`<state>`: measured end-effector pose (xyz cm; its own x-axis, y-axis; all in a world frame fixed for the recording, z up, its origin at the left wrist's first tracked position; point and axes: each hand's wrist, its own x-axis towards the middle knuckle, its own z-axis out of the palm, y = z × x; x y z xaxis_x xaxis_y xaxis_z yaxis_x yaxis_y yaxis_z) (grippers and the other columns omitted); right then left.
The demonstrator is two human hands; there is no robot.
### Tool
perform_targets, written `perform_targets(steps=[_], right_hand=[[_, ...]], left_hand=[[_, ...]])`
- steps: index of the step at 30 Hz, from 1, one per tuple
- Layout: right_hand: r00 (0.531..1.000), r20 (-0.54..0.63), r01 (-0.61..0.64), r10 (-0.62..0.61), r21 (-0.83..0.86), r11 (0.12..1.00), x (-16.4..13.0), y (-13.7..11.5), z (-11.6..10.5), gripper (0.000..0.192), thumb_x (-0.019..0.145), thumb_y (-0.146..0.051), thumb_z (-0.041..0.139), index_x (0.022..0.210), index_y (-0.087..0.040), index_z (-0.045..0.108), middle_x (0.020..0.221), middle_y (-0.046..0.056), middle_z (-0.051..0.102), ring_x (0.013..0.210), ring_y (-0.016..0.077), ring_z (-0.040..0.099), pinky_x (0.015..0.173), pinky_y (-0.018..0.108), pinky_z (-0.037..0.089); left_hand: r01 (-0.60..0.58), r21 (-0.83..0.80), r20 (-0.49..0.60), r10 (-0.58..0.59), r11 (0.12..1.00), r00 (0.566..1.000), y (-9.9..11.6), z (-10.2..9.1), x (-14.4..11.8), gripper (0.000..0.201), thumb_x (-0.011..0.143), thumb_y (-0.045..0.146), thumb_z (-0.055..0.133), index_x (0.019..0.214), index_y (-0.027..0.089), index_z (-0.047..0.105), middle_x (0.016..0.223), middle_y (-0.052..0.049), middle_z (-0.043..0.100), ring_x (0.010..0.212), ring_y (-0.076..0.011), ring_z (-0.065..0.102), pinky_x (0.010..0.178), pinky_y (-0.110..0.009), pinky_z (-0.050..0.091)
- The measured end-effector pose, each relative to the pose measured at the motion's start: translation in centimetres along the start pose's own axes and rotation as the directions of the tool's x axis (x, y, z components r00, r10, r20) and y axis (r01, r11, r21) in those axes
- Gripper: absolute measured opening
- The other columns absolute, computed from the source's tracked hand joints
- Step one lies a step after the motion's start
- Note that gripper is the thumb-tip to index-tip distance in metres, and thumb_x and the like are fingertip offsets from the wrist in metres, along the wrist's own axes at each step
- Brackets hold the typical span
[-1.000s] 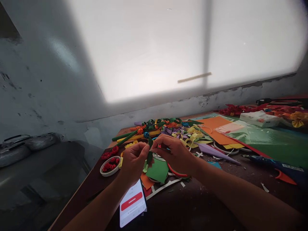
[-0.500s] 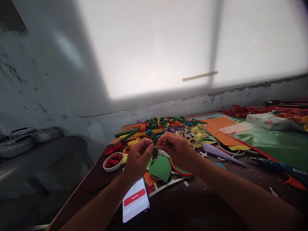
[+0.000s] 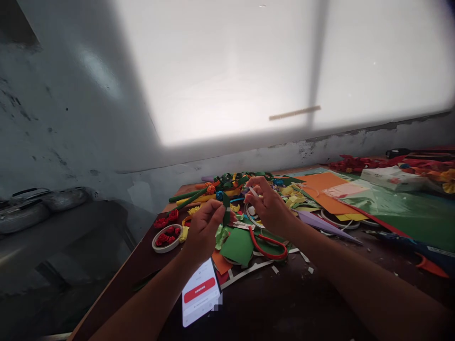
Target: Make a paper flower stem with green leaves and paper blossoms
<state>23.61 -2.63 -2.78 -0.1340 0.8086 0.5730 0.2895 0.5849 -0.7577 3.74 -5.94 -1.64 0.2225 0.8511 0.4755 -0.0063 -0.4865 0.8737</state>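
My left hand (image 3: 204,225) pinches a small dark green paper piece (image 3: 226,204) upright between thumb and fingers; a pale spot shows on its side. To its right, my right hand (image 3: 270,206) is raised with a small white strip (image 3: 253,191) between thumb and fingers. The two hands are apart. Below them lie scissors with red handles (image 3: 270,250), blades pointing left over a green paper sheet (image 3: 237,248). A white ring (image 3: 249,215), perhaps a tape roll, is partly hidden behind my right hand.
A lit phone (image 3: 201,296) lies by my left forearm. A tape roll (image 3: 155,246) holds red paper flowers at the left. Green paper stems (image 3: 183,196) and coloured scraps pile up behind. Orange sheets (image 3: 322,182), a purple paper cone (image 3: 325,225) and a tissue pack (image 3: 387,177) lie right.
My right hand has moved up and right, away from the green paper piece, now with a white strip in its fingers. The scissors are more exposed. My left hand still holds the green piece.
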Motion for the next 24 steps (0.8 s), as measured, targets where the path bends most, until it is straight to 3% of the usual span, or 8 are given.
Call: perform_targets(steps=[5, 8, 10, 13, 18, 21, 24], right_hand=[[0.997, 0.004, 0.076, -0.076, -0.136, 0.988, -0.3, -1.4, -1.0, 0.047, 0.099, -0.037, 0.05, 0.143, -0.027, 0.035, 0.097, 0.006, 0.07, 0.072, 0.0205, 0.064, 0.066, 0.033, 0.043], [0.999, -0.044, -0.012, 0.001, -0.256, 0.966, 0.0, -1.5, -1.5, 0.065, 0.093, -0.049, 0.061, 0.149, -0.024, 0.038, 0.08, 0.004, 0.07, 0.069, 0.0248, 0.064, 0.065, 0.034, 0.042], [0.996, -0.024, -0.089, 0.086, -0.24, 0.967, 0.4, -1.1, -1.9, 0.062, 0.093, -0.053, 0.061, 0.145, -0.022, 0.048, 0.065, 0.002, 0.064, 0.063, 0.0243, 0.061, 0.062, 0.032, 0.041], [0.987, 0.035, -0.155, 0.158, -0.073, 0.985, 1.1, 0.1, -2.1, 0.051, 0.097, -0.051, 0.052, 0.138, -0.021, 0.057, 0.056, -0.002, 0.056, 0.053, 0.0188, 0.055, 0.056, 0.029, 0.038], [0.988, 0.125, -0.115, 0.091, 0.203, 0.972, 1.7, 1.1, -1.4, 0.047, 0.092, -0.041, 0.056, 0.133, -0.017, 0.06, 0.06, -0.003, 0.061, 0.049, 0.0119, 0.046, 0.052, 0.025, 0.038], [0.987, 0.125, -0.124, 0.1, 0.198, 0.972, 1.5, 1.1, -0.8, 0.044, 0.091, -0.039, 0.054, 0.127, -0.017, 0.064, 0.067, 0.0, 0.067, 0.051, 0.0114, 0.048, 0.053, 0.025, 0.038], [0.991, 0.071, -0.125, 0.116, 0.135, 0.983, 1.3, 1.2, -0.2, 0.043, 0.088, -0.037, 0.059, 0.126, -0.018, 0.065, 0.061, -0.003, 0.062, 0.053, 0.0123, 0.051, 0.051, 0.024, 0.035]], left_hand=[[0.196, -0.123, 0.071, -0.188, 0.973, 0.98, -0.5, -0.2, 0.8, 0.028, 0.092, 0.045, 0.062, 0.091, 0.021, 0.049, 0.061, 0.003, 0.063, 0.052, -0.0152, 0.061, 0.056, -0.03, 0.054], [0.259, -0.131, 0.007, -0.261, 0.957, 0.965, -0.8, -0.2, 1.2, 0.027, 0.089, 0.04, 0.067, 0.097, 0.02, 0.05, 0.058, 0.008, 0.054, 0.046, -0.0103, 0.052, 0.046, -0.022, 0.045], [0.275, -0.13, -0.036, -0.282, 0.953, 0.959, -0.9, -0.2, 1.3, 0.029, 0.084, 0.036, 0.07, 0.099, 0.019, 0.053, 0.059, 0.01, 0.05, 0.045, -0.0079, 0.048, 0.044, -0.019, 0.04], [0.257, -0.111, -0.059, -0.265, 0.96, 0.963, -1.1, -0.4, 1.5, 0.031, 0.081, 0.037, 0.072, 0.099, 0.017, 0.057, 0.062, 0.007, 0.053, 0.048, -0.0078, 0.047, 0.045, -0.019, 0.04], [0.143, 0.015, -0.089, -0.142, 0.99, 0.986, -1.5, -0.8, 1.7, 0.029, 0.084, 0.041, 0.069, 0.098, 0.016, 0.063, 0.06, 0.004, 0.054, 0.05, -0.0101, 0.048, 0.047, -0.021, 0.04], [0.097, 0.065, -0.106, -0.09, 0.993, 0.99, -1.6, -1.0, 1.7, 0.027, 0.086, 0.041, 0.067, 0.098, 0.017, 0.065, 0.06, 0.004, 0.055, 0.051, -0.0108, 0.049, 0.049, -0.022, 0.04], [0.074, 0.101, -0.113, -0.063, 0.992, 0.992, -1.5, -1.1, 1.7, 0.024, 0.087, 0.039, 0.066, 0.097, 0.017, 0.066, 0.058, 0.004, 0.054, 0.051, -0.0112, 0.049, 0.051, -0.022, 0.04]])
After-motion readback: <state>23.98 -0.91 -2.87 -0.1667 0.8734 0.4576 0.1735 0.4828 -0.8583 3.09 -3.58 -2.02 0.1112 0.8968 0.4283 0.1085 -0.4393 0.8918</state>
